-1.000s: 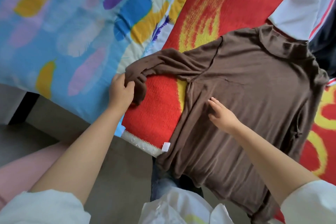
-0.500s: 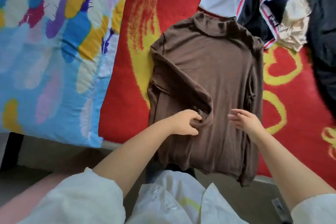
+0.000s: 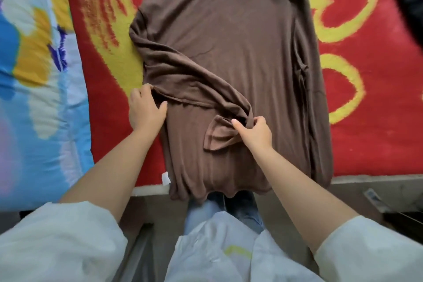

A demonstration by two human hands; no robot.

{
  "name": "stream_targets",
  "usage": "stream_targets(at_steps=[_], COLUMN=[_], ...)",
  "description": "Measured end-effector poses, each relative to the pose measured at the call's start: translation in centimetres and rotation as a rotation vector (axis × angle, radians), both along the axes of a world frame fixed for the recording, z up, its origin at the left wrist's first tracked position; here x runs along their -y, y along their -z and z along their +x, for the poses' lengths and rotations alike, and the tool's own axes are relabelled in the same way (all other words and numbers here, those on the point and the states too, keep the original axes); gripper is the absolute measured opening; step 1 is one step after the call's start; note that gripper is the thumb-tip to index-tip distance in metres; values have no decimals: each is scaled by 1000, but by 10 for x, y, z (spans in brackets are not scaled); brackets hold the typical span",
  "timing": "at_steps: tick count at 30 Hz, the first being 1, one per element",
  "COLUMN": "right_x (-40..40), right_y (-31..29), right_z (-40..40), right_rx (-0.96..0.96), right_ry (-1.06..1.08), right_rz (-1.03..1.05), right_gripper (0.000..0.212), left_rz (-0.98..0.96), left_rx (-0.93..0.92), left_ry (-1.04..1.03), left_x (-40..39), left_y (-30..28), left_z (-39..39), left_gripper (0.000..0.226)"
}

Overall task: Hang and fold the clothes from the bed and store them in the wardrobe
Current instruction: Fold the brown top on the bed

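A brown long-sleeved turtleneck top (image 3: 231,36) lies flat on the red and yellow blanket (image 3: 357,103), its hem hanging over the bed's front edge. Its left sleeve is folded diagonally across the body. My left hand (image 3: 145,111) pinches the folded side edge of the top at its left. My right hand (image 3: 253,131) grips the sleeve's cuff end near the middle of the top. The right sleeve lies folded along the right side.
A blue, yellow and purple patterned quilt (image 3: 34,98) covers the bed's left part. Dark and striped clothes (image 3: 407,0) lie at the top right corner. My white sleeves and jeans fill the bottom of the view, against the bed's edge.
The left sleeve was pulled from the left side across the top's body. My left hand let the cuff go and moved to the left edge; my right hand took the cuff.
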State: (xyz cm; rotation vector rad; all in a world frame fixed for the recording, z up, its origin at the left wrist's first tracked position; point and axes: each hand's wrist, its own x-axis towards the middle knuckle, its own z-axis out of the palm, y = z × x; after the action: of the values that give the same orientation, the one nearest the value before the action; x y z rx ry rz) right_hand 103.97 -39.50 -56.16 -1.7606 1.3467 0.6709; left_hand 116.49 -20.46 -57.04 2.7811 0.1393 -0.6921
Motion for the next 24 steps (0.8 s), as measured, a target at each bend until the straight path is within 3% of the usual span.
stream_targets(at_steps=[3, 6, 8, 11, 16, 21, 24], right_x=[2, 25, 46, 75, 90, 96, 94], right_y=[6, 0, -10, -15, -26, -29, -20], right_z=[1, -10, -21, -43, -45, -43, -54], right_rx=[-15, 58, 68, -70, -376, -445, -565], right_ry=[16, 53, 75, -13, -326, -174, -313], right_rz=[-11, 57, 216, 406, 348, 382, 272], right_gripper=[8, 22, 29, 32, 20, 19, 21], left_rz=[24, 56, 83, 111, 144, 164, 174], left_rx=[55, 60, 51, 16, 5, 2, -11], left_ry=[-19, -39, -43, 0, 56, 93, 83], left_x=[5, 3, -2, -5, -10, -4, -2], left_y=[8, 13, 13, 13, 13, 11, 12], left_z=[11, 18, 20, 23, 28, 31, 32], left_gripper=[39, 32, 35, 36, 37, 32, 31])
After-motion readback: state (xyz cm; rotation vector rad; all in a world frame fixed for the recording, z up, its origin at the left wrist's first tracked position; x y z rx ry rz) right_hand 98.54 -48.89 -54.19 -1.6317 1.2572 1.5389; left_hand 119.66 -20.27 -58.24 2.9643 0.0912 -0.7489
